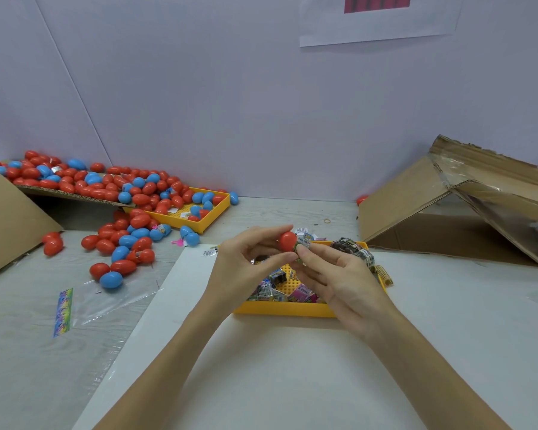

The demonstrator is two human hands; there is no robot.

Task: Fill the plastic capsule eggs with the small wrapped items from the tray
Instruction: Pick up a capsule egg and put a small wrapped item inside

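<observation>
A tray (280,309) of small wrapped items (295,291) sat on a sheet (261,367) in the near middle of the table (19,352). Above the tray, 2 hands met: the left hand (246,262) held an egg half (288,241), and the right hand (339,274) pinched a wrapped item (302,247) against it. Far left, a second tray (213,220) held eggs, and a heap of eggs (106,184) spread over a cardboard flap (59,192) behind it and onto the table before it. A plastic bag (106,301) lay left of the sheet. A cardboard box (454,212) lay on its side at far right.
</observation>
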